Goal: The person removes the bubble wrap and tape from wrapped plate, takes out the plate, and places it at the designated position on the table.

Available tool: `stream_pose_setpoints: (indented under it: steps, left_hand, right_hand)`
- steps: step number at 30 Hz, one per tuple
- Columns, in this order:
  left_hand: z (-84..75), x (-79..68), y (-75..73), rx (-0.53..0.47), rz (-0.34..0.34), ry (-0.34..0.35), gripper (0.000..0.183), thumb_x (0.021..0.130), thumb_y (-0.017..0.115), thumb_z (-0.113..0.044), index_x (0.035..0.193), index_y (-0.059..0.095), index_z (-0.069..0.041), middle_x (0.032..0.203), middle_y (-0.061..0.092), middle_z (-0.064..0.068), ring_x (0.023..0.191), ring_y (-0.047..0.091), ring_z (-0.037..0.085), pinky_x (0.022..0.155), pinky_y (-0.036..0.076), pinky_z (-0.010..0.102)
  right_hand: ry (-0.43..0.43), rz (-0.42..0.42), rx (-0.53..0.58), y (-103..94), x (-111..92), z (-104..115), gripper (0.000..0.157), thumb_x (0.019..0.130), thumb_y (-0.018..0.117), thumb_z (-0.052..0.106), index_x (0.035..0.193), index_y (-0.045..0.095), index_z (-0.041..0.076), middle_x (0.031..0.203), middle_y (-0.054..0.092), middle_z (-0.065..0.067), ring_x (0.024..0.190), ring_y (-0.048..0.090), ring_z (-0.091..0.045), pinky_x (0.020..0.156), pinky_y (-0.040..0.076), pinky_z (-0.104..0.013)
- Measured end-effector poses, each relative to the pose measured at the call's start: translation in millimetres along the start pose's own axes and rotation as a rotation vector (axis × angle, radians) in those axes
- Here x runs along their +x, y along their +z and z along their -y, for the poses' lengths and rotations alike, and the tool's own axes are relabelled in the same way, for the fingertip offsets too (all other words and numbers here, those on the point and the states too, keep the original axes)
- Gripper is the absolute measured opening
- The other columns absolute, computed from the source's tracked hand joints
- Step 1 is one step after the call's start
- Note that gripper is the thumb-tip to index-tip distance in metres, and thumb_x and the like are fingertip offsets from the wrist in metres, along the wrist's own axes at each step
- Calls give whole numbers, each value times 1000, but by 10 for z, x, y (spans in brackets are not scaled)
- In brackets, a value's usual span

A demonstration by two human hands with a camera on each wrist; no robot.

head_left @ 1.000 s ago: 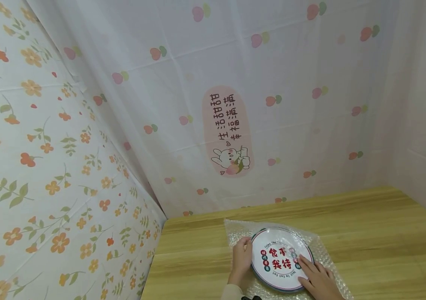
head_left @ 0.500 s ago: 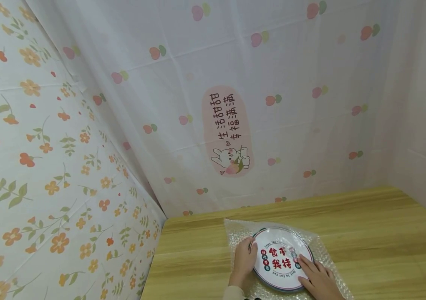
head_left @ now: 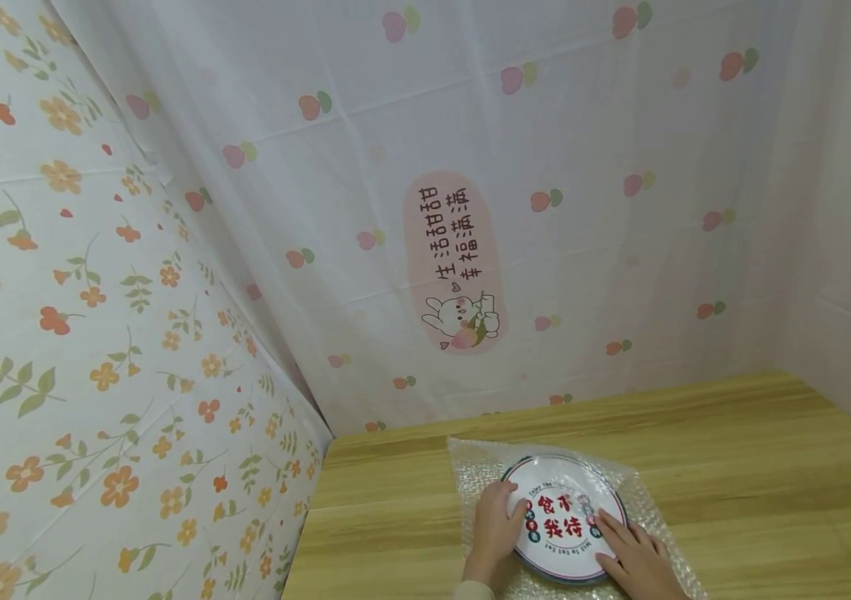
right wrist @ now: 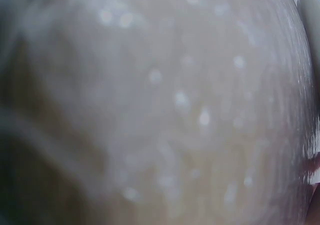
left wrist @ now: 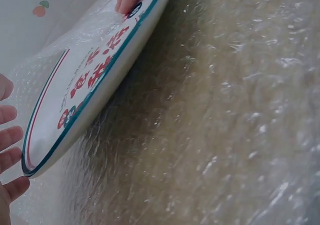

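Note:
A round white plate (head_left: 556, 542) with red characters and a green rim lies on a sheet of bubble wrap (head_left: 658, 508) in the head view. Over its left rim is my left hand (head_left: 495, 525), fingers reaching onto the plate's face. In the left wrist view, spread fingertips (left wrist: 11, 136) and a thumb are right at the plate's (left wrist: 47, 130) rim, fingers fairly straight. My right hand (head_left: 638, 554) rests on the right part of the plate with extended fingers. Blurred bubble wrap (right wrist: 190, 100) fills most of the right wrist view.
The wooden table (head_left: 755, 467) extends to the right and behind the wrap. A printed curtain (head_left: 583, 275) hangs along the table's back, and a floral sheet (head_left: 132, 350) borders its left side.
My left hand has moved from the plate's left edge to the right, so its fingers and thumb now overlap the plate's face. Right hand, plate and wrap look unchanged.

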State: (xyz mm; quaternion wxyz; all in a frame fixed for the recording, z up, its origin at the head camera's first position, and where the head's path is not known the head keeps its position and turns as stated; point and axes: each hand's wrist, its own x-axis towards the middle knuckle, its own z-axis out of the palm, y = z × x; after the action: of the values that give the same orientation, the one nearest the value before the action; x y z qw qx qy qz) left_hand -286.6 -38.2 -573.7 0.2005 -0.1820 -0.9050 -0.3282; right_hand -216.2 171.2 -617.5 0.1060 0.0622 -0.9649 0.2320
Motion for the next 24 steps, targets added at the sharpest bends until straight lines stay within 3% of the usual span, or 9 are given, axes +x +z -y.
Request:
stream_pose_setpoints:
  steps: [8, 17, 24]
  left_hand:
    - [-21, -52, 58, -11, 57, -35, 28, 82, 60, -23, 104, 60, -6, 114, 55, 10, 111, 47, 29, 93, 36, 43]
    - [-21, -96, 102, 16, 92, -9, 36, 82, 59, -30, 109, 58, -5, 121, 51, 13, 118, 40, 34, 96, 32, 46]
    - [30, -147, 187, 127, 7, 132, 42, 78, 61, -34, 105, 58, -2, 118, 51, 17, 115, 42, 37, 93, 35, 46]
  right_hand:
    - [-2, -6, -1, 1, -1, 3, 54, 81, 59, 37, 122, 54, 3, 126, 50, -11, 107, 42, -45, 83, 29, -61]
    - [0, -8, 3, 0, -1, 8, 54, 81, 59, 38, 122, 54, 4, 126, 50, -10, 108, 41, -45, 83, 29, -61]
    - [-7, -16, 2, -9, 1, 19, 53, 81, 59, 37, 121, 54, 3, 125, 50, -11, 107, 42, -44, 82, 30, -60]
